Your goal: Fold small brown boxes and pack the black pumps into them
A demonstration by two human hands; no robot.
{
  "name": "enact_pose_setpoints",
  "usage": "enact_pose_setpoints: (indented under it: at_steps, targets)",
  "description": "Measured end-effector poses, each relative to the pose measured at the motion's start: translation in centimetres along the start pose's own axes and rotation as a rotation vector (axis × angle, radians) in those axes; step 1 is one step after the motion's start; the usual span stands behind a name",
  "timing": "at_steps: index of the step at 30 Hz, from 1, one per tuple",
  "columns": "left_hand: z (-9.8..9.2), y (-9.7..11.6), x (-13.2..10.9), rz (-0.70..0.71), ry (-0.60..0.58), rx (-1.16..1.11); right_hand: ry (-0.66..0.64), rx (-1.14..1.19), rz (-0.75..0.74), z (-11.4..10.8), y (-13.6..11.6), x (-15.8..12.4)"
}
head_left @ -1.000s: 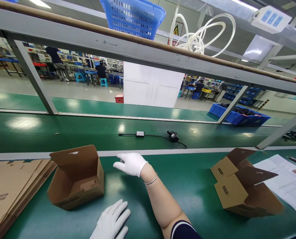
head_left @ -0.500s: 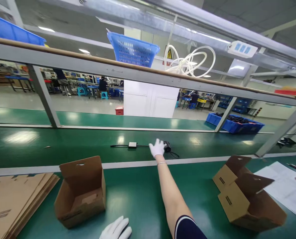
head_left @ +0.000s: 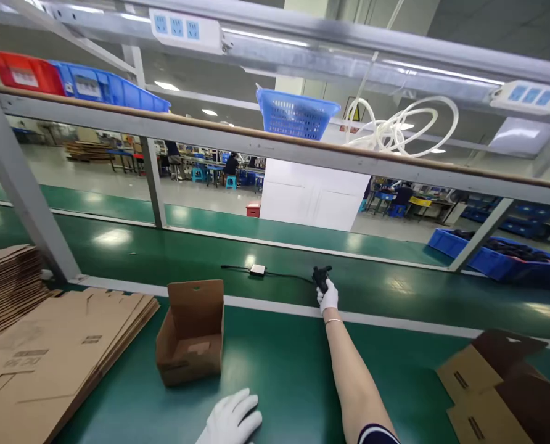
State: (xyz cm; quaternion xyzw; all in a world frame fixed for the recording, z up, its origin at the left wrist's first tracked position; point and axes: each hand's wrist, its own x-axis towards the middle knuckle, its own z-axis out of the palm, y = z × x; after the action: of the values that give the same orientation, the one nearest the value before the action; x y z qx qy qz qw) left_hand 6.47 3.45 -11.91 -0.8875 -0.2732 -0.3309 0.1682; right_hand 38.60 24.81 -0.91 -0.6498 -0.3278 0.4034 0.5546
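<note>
My right hand [head_left: 329,296], in a white glove, reaches out over the green belt and is closed on a black corded device [head_left: 321,279]. The fingers partly cover that device, so its exact kind does not show. A thin black cable runs left from it to a small box with a pale top [head_left: 257,270], which lies on the belt. My left hand [head_left: 232,419], also gloved, rests low over the green table [head_left: 284,357] with fingers stretched and nothing in them. Just beyond it stands an open cardboard box [head_left: 190,364] with its flap up.
Flat cardboard sheets [head_left: 66,351] are stacked at left. More open cardboard boxes [head_left: 473,376] stand at right. A metal shelf [head_left: 238,137] crosses above the belt, carrying a blue basket [head_left: 298,117] and coiled white tubing [head_left: 407,126]. A blue crate [head_left: 515,262] sits beyond the belt.
My right hand has closed on the black device and turned it upright. The view has swung left, so the shelf and boxes appear farther right. My left hand still lies open.
</note>
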Motion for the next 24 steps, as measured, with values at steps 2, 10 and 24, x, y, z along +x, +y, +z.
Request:
enact_pose_setpoints:
  at_steps: [2, 10, 24]
  targets:
    - [-1.0, 0.7, 0.5, -0.137, -0.027, -0.120, -0.117, 0.199, 0.013, 0.4, -0.1, -1.3]
    - [-5.3, 1.3, 9.7, -0.941, 0.191, -0.842, -0.730, 0.618, 0.074, 2.4, -0.7, -12.7]
    - [-16.1, -1.9, 14.9, -1.373, 1.197, -2.018, -0.921, -0.316, -1.073, 1.9, -3.2, -22.2]
